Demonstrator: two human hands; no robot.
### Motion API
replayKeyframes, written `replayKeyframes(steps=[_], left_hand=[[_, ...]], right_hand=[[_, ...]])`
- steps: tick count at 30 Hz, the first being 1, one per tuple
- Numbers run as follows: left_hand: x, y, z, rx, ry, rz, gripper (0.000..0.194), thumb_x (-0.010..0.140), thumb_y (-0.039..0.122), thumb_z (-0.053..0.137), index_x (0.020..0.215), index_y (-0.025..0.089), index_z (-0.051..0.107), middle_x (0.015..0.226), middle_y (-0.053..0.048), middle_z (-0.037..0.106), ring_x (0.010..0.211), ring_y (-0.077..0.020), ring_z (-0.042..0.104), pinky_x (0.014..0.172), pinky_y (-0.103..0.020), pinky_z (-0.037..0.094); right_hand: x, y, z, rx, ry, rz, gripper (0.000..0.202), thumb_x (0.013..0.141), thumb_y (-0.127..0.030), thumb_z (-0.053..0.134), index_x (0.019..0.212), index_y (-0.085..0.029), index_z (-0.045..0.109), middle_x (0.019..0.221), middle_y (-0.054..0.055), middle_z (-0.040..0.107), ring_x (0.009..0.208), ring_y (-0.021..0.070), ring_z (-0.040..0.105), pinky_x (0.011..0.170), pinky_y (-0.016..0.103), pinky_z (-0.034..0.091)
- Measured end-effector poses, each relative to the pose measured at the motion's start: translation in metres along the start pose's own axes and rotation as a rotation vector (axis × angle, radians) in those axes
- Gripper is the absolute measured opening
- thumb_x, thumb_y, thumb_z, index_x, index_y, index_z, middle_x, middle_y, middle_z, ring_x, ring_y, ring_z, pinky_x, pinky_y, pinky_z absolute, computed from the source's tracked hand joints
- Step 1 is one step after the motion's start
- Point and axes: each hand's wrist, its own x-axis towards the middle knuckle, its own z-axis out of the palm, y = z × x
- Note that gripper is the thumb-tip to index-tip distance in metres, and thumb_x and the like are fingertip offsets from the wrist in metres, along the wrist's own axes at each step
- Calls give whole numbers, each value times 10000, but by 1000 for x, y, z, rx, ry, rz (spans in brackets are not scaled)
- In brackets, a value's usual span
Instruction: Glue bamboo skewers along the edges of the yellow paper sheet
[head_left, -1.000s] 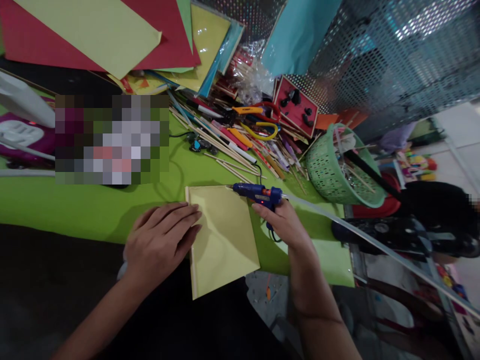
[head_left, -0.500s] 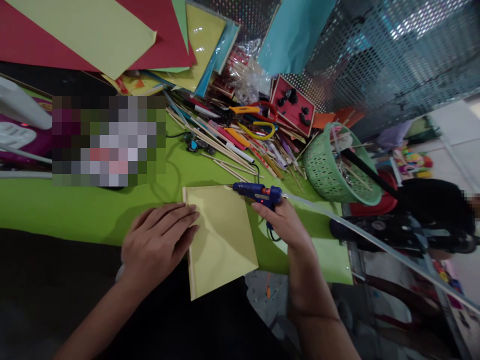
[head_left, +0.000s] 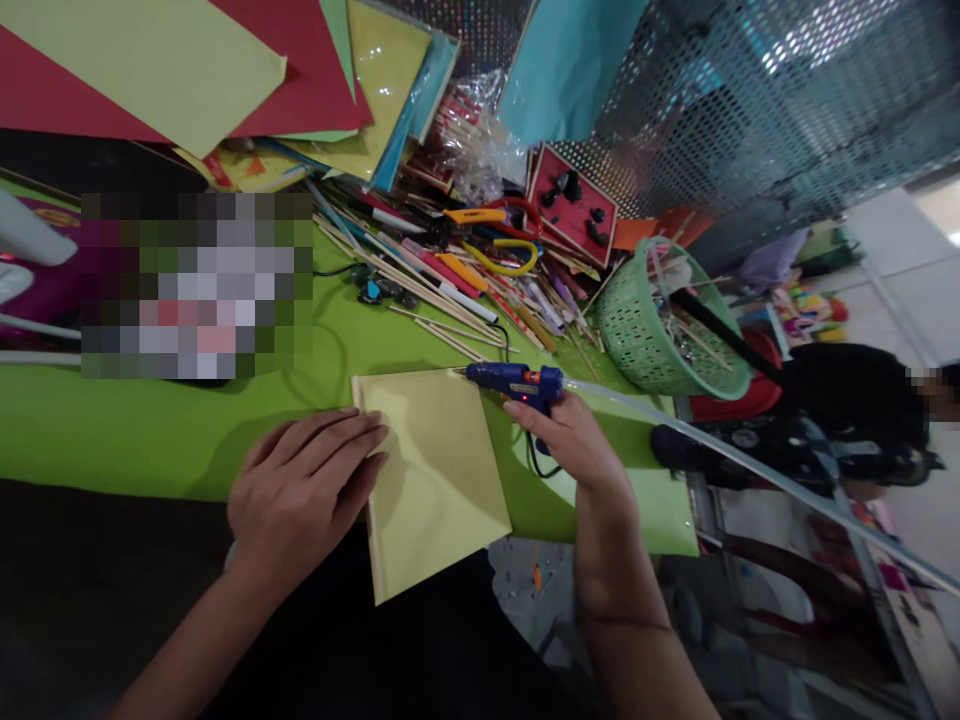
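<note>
A yellow sheet of paper (head_left: 435, 470) with a pale strip along its left edge lies at the near table edge, its lower part jutting past it. My left hand (head_left: 307, 480) rests flat with fingers stretched over that left edge. Wrapped round the handle of a blue hot glue gun (head_left: 517, 382) is my right hand (head_left: 577, 435). The gun's nozzle points left and meets the sheet's top edge near the far right corner. A long clear glue stick (head_left: 675, 430) trails out of its back. Any glue laid down is too small to make out.
Behind the sheet, thin wooden sticks (head_left: 435, 290), pens and yellow-handled scissors (head_left: 506, 258) are heaped on the green table (head_left: 150, 430). A green basket (head_left: 637, 330) stands right of them. Coloured paper (head_left: 172, 60) lies at the back left. A person in black is at the far right.
The view has turned slightly, so the surroundings sit further left. Against the sheet, the nozzle has crept a little rightward along the top edge. My left hand stays on the left edge.
</note>
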Motion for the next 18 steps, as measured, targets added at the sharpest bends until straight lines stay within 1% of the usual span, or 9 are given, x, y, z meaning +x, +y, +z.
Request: replayKeyframes(steps=[3, 7, 9, 12, 15, 18], left_hand=[[0, 0, 1, 3, 15, 13, 337, 924, 219, 733, 1251, 295, 706, 1200, 15, 804, 1095, -244, 746, 896, -421, 527], [1, 0, 1, -3, 16, 13, 358, 922, 218, 733, 1271, 291, 704, 1200, 6, 804, 1104, -244, 740, 901, -421, 525], [2, 1, 0, -1, 22, 14, 349, 921, 216, 735, 1263, 280, 705, 1195, 3, 805, 1095, -243, 740, 897, -422, 524], [1, 1, 0, -4, 11, 12, 349, 924, 215, 732, 1265, 281, 699, 1202, 4, 803, 1099, -246, 738, 901, -425, 519], [0, 0, 0, -12, -6, 0, 379, 928, 224, 728, 1294, 308, 689, 1217, 13, 798, 1121, -252, 734, 912, -431, 515], [-1, -1, 0, -23, -5, -7, 402, 933, 237, 719, 1325, 316, 682, 1224, 15, 796, 1133, -256, 732, 922, -428, 516]], right_hand=[[1, -2, 2, -3, -7, 8, 429, 947, -563, 642, 1240, -280, 777, 1014, 19, 799, 950, 262, 715, 921, 413, 564], [2, -4, 5, -29, -3, 16, 440, 933, -561, 649, 1193, -237, 792, 983, 37, 797, 935, 273, 715, 909, 421, 560], [2, -5, 5, -53, -3, 27, 445, 923, -562, 654, 1173, -223, 798, 958, 41, 795, 909, 278, 720, 876, 413, 561], [1, -6, 5, -74, -5, 23, 443, 924, -568, 651, 1181, -239, 798, 941, 35, 793, 884, 278, 720, 852, 406, 559], [1, -4, 3, -79, 1, 9, 435, 931, -579, 647, 1195, -265, 793, 954, 31, 794, 895, 280, 718, 879, 423, 557], [1, -1, 0, -93, 10, 23, 443, 935, -592, 641, 1195, -266, 789, 954, 39, 793, 902, 286, 716, 881, 435, 559]])
